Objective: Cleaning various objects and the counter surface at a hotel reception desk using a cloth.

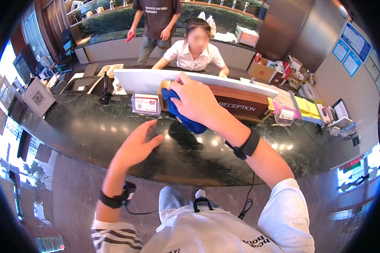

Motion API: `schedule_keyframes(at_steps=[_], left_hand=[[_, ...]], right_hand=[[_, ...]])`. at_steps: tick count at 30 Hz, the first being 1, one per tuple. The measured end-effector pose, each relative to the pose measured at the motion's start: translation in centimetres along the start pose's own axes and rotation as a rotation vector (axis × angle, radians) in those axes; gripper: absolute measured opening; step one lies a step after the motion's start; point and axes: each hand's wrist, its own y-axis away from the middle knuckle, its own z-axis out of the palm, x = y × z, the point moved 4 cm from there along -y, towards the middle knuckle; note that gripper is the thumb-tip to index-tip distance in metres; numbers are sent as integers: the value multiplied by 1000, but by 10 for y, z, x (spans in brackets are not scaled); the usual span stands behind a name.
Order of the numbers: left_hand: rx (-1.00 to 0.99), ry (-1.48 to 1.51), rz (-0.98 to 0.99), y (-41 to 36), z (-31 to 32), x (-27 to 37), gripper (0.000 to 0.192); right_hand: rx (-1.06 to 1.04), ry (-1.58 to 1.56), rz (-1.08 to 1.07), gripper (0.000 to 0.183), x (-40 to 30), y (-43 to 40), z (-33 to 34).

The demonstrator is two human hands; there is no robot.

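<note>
My right hand [194,99] grips a dark blue cloth [190,121] against the left end of a wooden reception sign [240,104], which has gold-coloured ends and stands on a dark green marble counter [209,161]. Part of the cloth hangs down in front of the sign. My left hand [137,145] hovers over the counter's near side with its fingers apart and nothing in them. Just beyond it, a clear card holder [146,104] with printed cards stands left of the sign. A long white panel [139,79] rises behind the sign.
Past the counter a person in a white shirt [196,57] sits, and another person [158,22] stands. A second card holder [285,117] and yellow papers [306,107] lie to the right. At left are a black stand [105,95] and a board with a printed code [38,95].
</note>
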Motion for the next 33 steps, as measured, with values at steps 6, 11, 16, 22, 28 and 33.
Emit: schedule_keyframes(at_steps=[6, 11, 16, 22, 28, 33], left_hand=[[-428, 832, -198, -35, -114, 53, 51], [-341, 71, 352, -75, -156, 85, 32], [-146, -468, 849, -106, -89, 24, 42], [-79, -370, 852, -130, -66, 4, 58], [-130, -181, 749, -149, -61, 5, 46], [-159, -249, 790, -141, -61, 7, 35]], right_hand=[[-285, 203, 96, 26, 7, -30, 7], [-276, 167, 255, 28, 5, -38, 6], [-36, 143, 217, 24, -9, -43, 6], [82, 377, 131, 13, -17, -60, 0], [-320, 514, 344, 18, -23, -73, 22], [-303, 515, 314, 17, -18, -72, 31]])
